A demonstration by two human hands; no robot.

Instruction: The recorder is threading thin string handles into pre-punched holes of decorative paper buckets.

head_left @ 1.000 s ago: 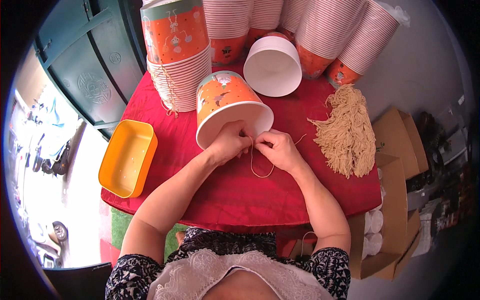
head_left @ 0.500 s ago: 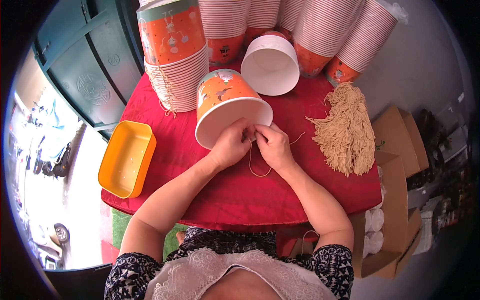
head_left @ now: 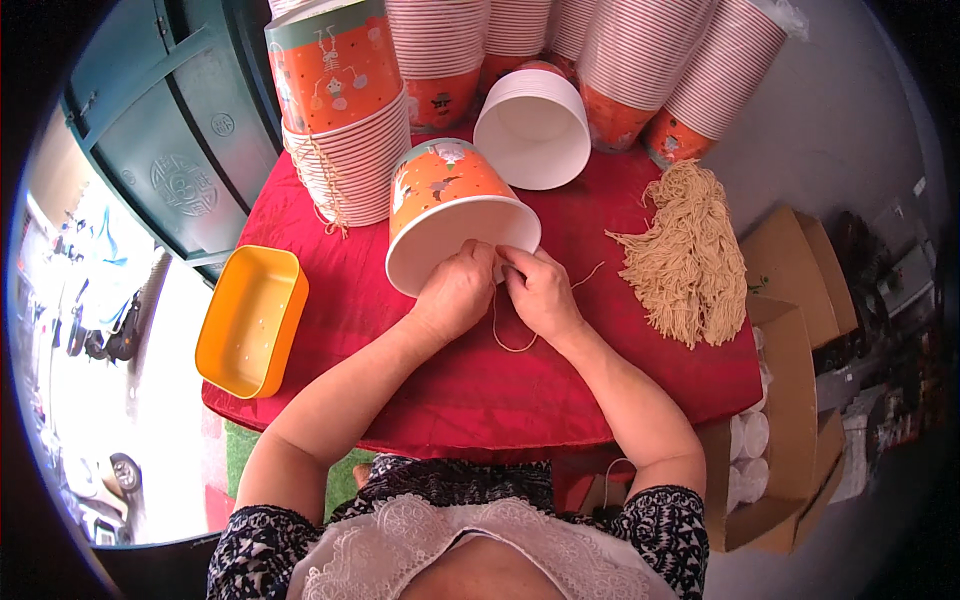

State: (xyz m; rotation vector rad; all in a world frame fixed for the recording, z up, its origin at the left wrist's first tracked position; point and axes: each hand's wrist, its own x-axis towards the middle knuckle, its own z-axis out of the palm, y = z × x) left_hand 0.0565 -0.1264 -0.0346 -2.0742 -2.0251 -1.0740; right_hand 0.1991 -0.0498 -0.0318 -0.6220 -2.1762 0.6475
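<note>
Work observed: threading or tying a thin tan cord at the rim of a single orange printed paper bucket. The bucket lies tipped on its side near the middle of the red-cloth-covered table, its white rim toward the person.

Progress, as a judgement: the cord appears engaged at the rim, since it runs down from the fingers in a slack loop onto the cloth, with a free end trailing toward the table's right edge. Whether a knot is made cannot be told; the fingers cover the spot. At the far left corner, a stack of orange-and-white paper buckets shows cord hanging at its side and reads as finished stock. Further nested stacks of ribbed paper buckets along the far edge, and one white-bottomed bucket on its side, look not yet handled. A large heap of cut tan cords remains near the right edge, so much work seems left.

Grip: the left hand is closed over the rim, fingers curled, steadying the bucket and pinching at the cord. The right hand is closed in a fingertip pinch on the cord, just beside the left, knuckles nearly touching.

An orange rectangular plastic tray sits at the left edge, nothing visible inside.
</note>
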